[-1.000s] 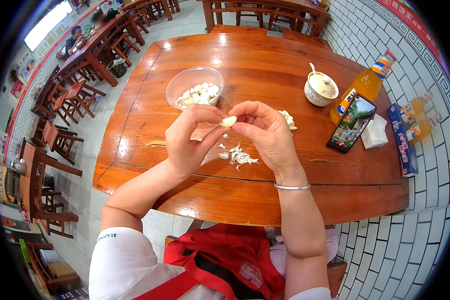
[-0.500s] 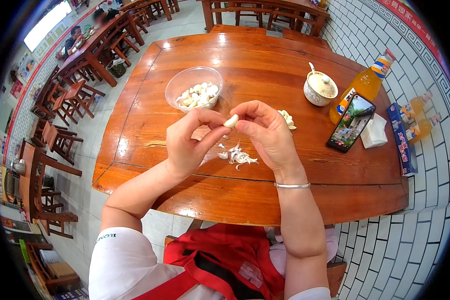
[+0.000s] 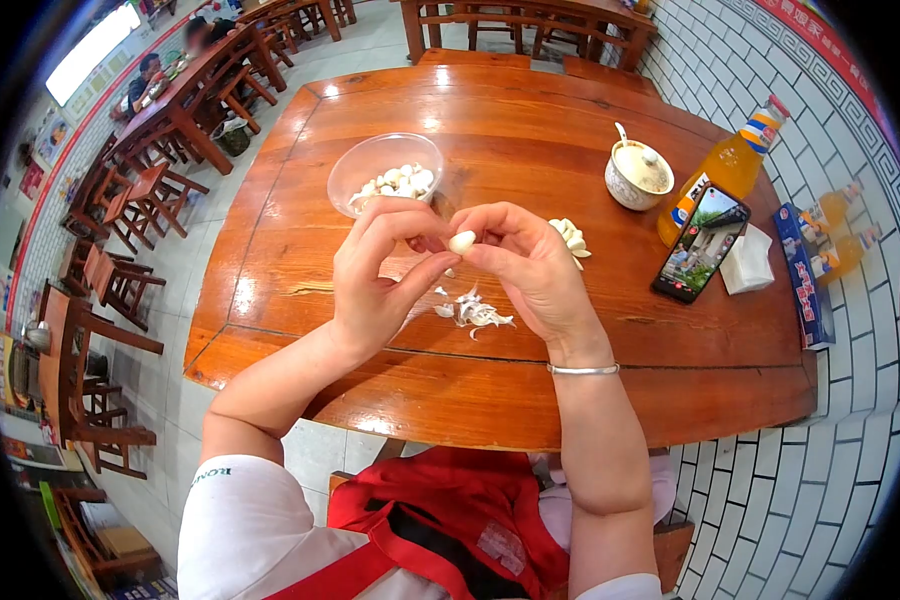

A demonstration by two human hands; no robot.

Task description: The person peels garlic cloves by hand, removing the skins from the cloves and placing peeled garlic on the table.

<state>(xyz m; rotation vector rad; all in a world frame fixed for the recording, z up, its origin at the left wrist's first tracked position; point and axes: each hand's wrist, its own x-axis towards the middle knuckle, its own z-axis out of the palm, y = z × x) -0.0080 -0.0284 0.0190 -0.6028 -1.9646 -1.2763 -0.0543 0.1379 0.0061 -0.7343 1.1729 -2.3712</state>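
A pale garlic clove (image 3: 461, 242) is pinched between the thumb and fingers of my right hand (image 3: 530, 268). My left hand (image 3: 370, 268) meets it from the other side, thumb tip against the clove and fingers curled close. Below the hands, a small heap of garlic skins (image 3: 478, 311) lies on the wooden table (image 3: 300, 290). Just past my left hand stands a clear plastic bowl (image 3: 355, 165) holding several garlic cloves (image 3: 402, 183). Beyond my right hand, a little pile of peeled cloves (image 3: 571, 241) rests on the tabletop.
To the right are a patterned jar (image 3: 632, 190) with a spoon, an orange drink bottle (image 3: 735, 160), a propped phone (image 3: 701, 243), white tissues (image 3: 747, 262) and a blue box (image 3: 805, 280) by the tiled wall. Two people sit at a far table (image 3: 175, 105).
My left fingers have lifted and curled back from the clove, while its thumb stays near. The clove has turned slightly in my right fingers.
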